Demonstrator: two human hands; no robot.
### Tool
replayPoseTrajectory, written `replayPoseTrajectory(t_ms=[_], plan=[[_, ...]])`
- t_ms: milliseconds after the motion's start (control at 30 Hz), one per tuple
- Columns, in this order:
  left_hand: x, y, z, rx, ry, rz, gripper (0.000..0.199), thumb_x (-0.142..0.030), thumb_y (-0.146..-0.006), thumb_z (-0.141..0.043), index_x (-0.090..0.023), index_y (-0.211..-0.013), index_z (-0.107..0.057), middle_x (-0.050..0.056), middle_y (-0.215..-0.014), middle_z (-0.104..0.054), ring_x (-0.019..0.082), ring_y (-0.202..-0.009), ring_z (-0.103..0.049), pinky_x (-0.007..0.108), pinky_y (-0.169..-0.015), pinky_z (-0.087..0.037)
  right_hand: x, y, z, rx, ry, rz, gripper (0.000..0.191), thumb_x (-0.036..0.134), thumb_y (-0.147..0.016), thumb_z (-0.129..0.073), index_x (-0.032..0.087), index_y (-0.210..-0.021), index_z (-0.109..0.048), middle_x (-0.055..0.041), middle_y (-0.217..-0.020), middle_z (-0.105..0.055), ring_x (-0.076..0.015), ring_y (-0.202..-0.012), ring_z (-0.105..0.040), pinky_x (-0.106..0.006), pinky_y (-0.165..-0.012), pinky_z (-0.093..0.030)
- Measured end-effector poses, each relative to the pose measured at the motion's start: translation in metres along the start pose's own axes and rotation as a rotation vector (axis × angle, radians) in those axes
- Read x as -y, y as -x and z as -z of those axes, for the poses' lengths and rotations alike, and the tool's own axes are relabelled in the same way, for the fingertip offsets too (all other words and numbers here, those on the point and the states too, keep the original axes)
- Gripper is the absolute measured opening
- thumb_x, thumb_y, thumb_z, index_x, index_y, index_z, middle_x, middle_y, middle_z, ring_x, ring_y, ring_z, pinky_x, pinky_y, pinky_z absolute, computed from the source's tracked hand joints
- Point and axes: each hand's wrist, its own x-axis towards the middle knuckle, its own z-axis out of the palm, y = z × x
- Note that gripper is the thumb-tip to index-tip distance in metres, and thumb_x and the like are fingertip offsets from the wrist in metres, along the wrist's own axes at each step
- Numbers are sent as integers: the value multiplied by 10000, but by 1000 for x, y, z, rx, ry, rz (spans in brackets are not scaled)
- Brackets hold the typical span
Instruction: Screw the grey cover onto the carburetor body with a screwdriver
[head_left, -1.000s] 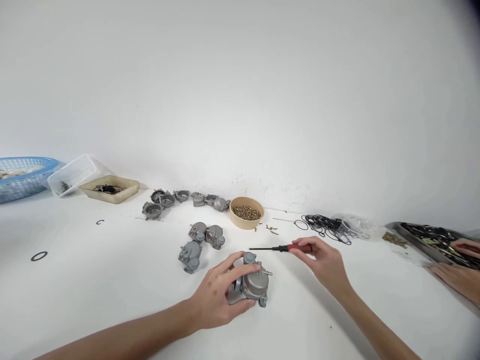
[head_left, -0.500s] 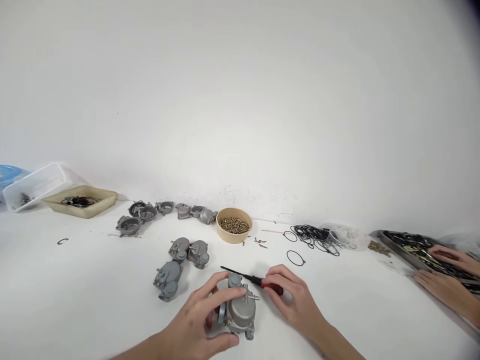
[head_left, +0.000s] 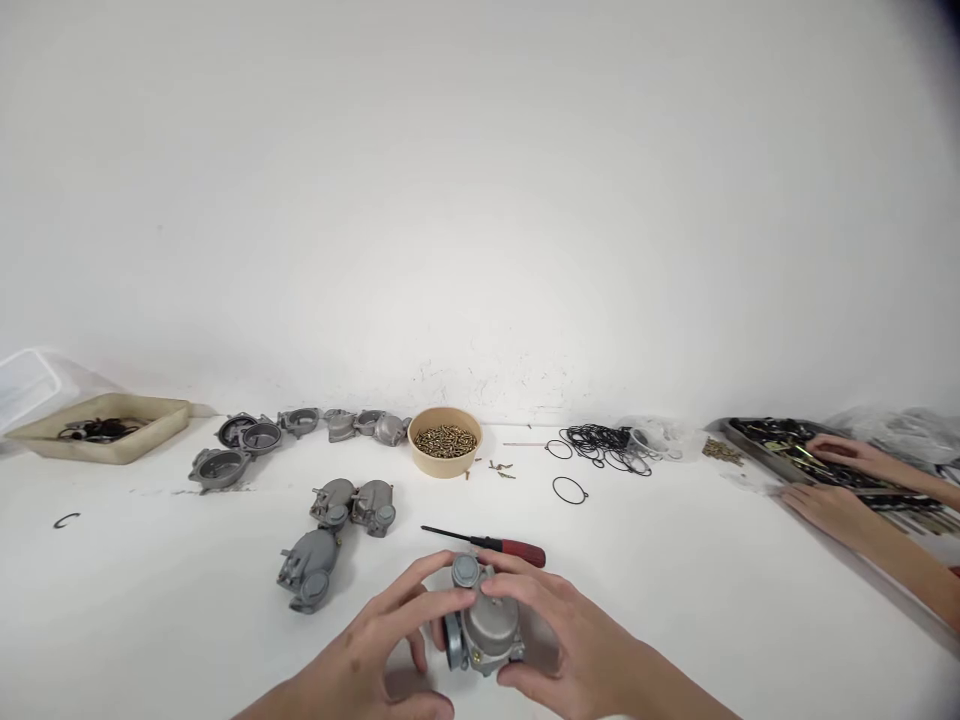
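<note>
A grey metal carburetor [head_left: 491, 628] stands on the white table close in front of me, between both hands. The fingers of my left hand [head_left: 397, 640] curl against its left side and top, and the thumb is off the body. My right hand [head_left: 562, 630] closes round its right side, fingers over the top and thumb low at the front. Just beyond lies a screwdriver [head_left: 510, 548] with a red and black handle, touched by neither hand. Several more carburetors [head_left: 309, 565] sit together to the left.
A round tub [head_left: 442, 468] of brass screws stands at the back, loose screws [head_left: 501, 468] beside it. Open grey bowls [head_left: 221, 468] and a tray [head_left: 120, 450] lie left. Black rubber rings [head_left: 600, 440] lie right. Another person's hands [head_left: 832, 510] work at a parts tray [head_left: 750, 452].
My right hand has let go of the screwdriver, now lying on the table, and moved left onto the carburetor. My left thumb has come away from the carburetor. The view has shifted right.
</note>
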Motion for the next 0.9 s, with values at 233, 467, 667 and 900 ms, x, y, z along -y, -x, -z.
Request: replayPoseTrajectory(t_ms=[233,467,667,900], plan=[[-8,-4,-2,-13,13,56,732,-278,-946,-688,-459,-1551,-319,78,-1662,-180,200,-966,-650,333,-764,-670,-8,2,-7,-217,156,172,623,249,-743,-761,238,-1330,-550,-171,-1456,-593,-288,-1277,-643,-368,-968,-598],[2,0,-3,-11,-78,86,560,-338,-1040,-532,-427,-1545,-309,104,-1646,-209,199,-992,-656,280,-703,-640,-43,4,43,-552,479,134,478,202,-858,-710,247,-1323,-606,-151,-1422,-614,-257,-1191,-694,-346,-901,-636],[-24,-29,11,-5,-156,-31,248,-306,-1062,-514,-276,-1272,-641,128,-1427,-543,185,-906,-692,266,-685,-622,-106,28,89,-790,579,-306,378,355,-888,-657,257,-1253,-663,-118,-1430,-611,-301,-1181,-680,-417,-877,-620],[-167,-74,62,-526,-326,-683,189,-316,-1062,-571,-219,-1036,-730,52,-968,-705,248,-939,-707,351,-732,-620,-147,44,96,-907,492,-540,557,451,-805,-669,197,-1296,-609,-153,-1326,-655,-300,-1076,-649,-427,-894,-553]])
